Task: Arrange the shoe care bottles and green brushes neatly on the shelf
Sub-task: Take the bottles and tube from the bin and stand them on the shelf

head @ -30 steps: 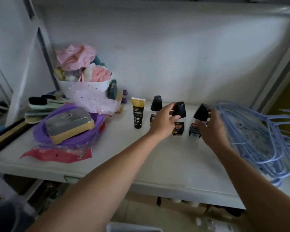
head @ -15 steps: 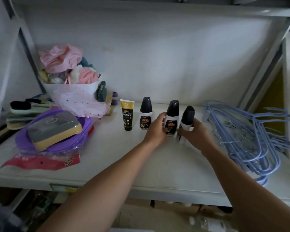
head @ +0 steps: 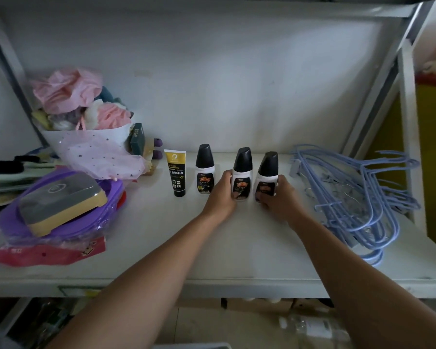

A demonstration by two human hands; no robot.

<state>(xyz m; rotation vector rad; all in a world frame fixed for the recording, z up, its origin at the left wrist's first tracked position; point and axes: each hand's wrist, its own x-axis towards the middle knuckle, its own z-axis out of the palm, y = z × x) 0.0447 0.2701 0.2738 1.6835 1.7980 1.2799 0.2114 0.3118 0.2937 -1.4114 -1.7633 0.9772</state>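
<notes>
Here, nearest along the front lip of the white painted shelf (head: 237, 280), bare forearms reaching in over it. Further in from that lip, left hand (head: 222, 197) wrapped round the base of the middle white shoe-care bottle with the black cap (head: 241, 176), fingers curled on its label side, presumably to slide it into line without tipping it. Beside it, right hand (head: 278, 197) closed likewise on the lower body of the rightmost black-capped white bottle (head: 266, 176), which leans a little toward the middle one, probably mid-adjustment; gripped low, likely for steadiness. Just beyond the left hand, a third black-capped white bottle (head: 205, 170) standing free and upright, then the black-and-yellow squeeze tube (head: 177, 173), cap down, closing the row. Far left of the lip and deeper in, green-backed brushes with dark bristles (head: 8, 170) stacked loosely behind a purple plastic-wrapped bundle (head: 61, 217), apparently not yet tidied. Far right, a heap of pale blue wire hangers (head: 358, 197), clear of the row.
</notes>
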